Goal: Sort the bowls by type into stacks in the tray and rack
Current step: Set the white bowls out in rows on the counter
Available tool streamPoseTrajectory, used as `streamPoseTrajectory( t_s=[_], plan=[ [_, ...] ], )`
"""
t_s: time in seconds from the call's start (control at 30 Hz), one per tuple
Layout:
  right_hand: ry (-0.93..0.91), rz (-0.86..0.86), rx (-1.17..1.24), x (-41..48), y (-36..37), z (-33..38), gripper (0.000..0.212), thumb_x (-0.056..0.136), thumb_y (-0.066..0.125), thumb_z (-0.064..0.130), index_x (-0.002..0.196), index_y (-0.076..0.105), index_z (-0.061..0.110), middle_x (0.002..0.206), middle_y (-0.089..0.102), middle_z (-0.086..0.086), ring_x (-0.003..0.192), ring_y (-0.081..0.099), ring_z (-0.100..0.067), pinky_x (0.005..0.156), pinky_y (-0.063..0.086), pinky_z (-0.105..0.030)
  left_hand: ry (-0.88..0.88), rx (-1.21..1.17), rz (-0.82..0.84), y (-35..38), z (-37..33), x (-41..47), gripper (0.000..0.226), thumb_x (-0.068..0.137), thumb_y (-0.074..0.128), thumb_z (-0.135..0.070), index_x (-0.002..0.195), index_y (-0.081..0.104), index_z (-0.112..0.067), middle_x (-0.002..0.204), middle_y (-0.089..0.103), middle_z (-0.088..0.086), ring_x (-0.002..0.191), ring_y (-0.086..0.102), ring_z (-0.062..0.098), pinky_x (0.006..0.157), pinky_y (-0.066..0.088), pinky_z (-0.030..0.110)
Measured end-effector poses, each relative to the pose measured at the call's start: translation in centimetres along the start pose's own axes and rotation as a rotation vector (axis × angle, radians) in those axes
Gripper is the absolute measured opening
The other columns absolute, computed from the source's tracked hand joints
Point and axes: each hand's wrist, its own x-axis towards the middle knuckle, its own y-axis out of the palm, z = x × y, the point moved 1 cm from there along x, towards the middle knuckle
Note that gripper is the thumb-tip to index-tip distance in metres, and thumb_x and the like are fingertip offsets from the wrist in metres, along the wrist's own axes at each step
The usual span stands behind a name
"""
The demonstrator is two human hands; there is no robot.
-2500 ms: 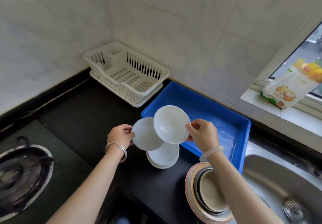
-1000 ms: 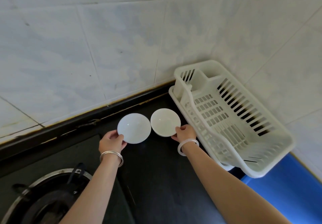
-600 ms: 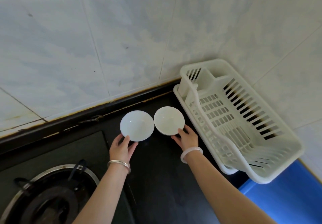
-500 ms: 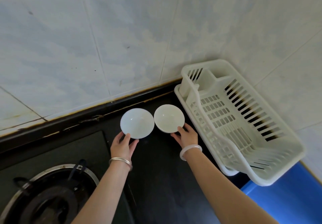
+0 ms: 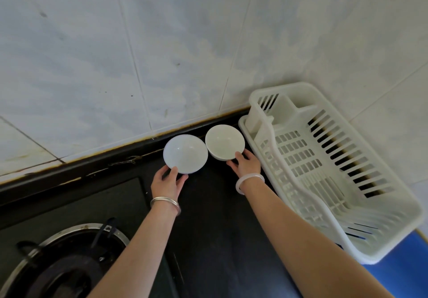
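Note:
Two white bowls stand side by side on the black counter, close to the tiled wall. My left hand (image 5: pixel 169 183) holds the near rim of the left white bowl (image 5: pixel 185 153), thumb on top. My right hand (image 5: pixel 245 164) pinches the near rim of the right white bowl (image 5: pixel 224 141), which is slightly smaller and creamier. The white dish rack (image 5: pixel 298 156) stands empty just right of the right bowl. Only a corner of the blue tray (image 5: pixel 405 277) shows at the bottom right, below the rack.
A gas burner (image 5: pixel 64 263) with a black pan support fills the bottom left. The tiled wall (image 5: pixel 162 54) rises right behind the bowls. Bare black counter (image 5: pixel 215 228) lies between my forearms.
I carried both bowls from above the blue tray over to the counter left of the rack and set them down by the wall. In the last half second they slid slightly toward the wall.

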Motion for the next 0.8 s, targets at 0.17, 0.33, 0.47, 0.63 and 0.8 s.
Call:
streamPoseTrajectory(
  t_s=[0.17,0.33,0.47,0.63,0.8],
  plan=[
    [-0.013,-0.005,-0.023,0.5,0.7,0.3,0.039,0.091,0.053,0.002,0.130,0.050,0.005,0.131,0.052,-0.020,0.108,0.057,-0.031,0.084,0.054,-0.034,0.007,-0.011,0.005,0.3,-0.2,0.4,0.026,0.086,0.058,-0.006,0.110,0.055,-0.018,0.133,0.050,0.011,0.115,0.057,0.033,0.073,0.055,0.031],
    [0.008,-0.008,-0.036,0.8,1.2,0.4,0.039,0.091,0.053,0.003,0.130,0.049,0.007,0.132,0.051,-0.019,0.110,0.059,-0.035,0.084,0.055,-0.035,-0.005,-0.014,-0.010,0.4,-0.3,0.6,0.031,0.086,0.058,-0.006,0.115,0.055,-0.017,0.131,0.051,0.009,0.114,0.058,0.033,0.073,0.056,0.032],
    [0.022,0.034,-0.017,0.9,1.1,0.4,0.039,0.093,0.050,0.004,0.132,0.047,0.007,0.134,0.049,-0.019,0.105,0.057,-0.029,0.086,0.053,-0.035,-0.001,-0.013,-0.020,0.4,-0.3,0.6,0.029,0.086,0.059,-0.006,0.113,0.056,-0.017,0.131,0.051,0.009,0.114,0.058,0.033,0.071,0.056,0.031],
    [0.103,0.122,-0.080,0.5,0.3,0.6,0.046,0.096,0.047,0.021,0.141,0.037,0.015,0.141,0.047,-0.014,0.121,0.053,-0.031,0.096,0.046,-0.038,0.027,0.007,-0.034,0.6,-0.1,0.2,0.034,0.087,0.058,-0.007,0.120,0.054,-0.016,0.128,0.053,0.009,0.108,0.061,0.030,0.077,0.056,0.032],
    [0.091,0.213,-0.281,-0.6,-0.7,1.2,0.049,0.097,0.043,0.031,0.144,0.032,0.022,0.146,0.042,-0.008,0.128,0.046,-0.030,0.102,0.041,-0.041,0.119,0.147,0.010,0.6,0.0,-1.0,0.044,0.092,0.052,-0.012,0.135,0.046,-0.012,0.134,0.054,0.012,0.118,0.055,0.025,0.097,0.048,0.035]
  ],
)
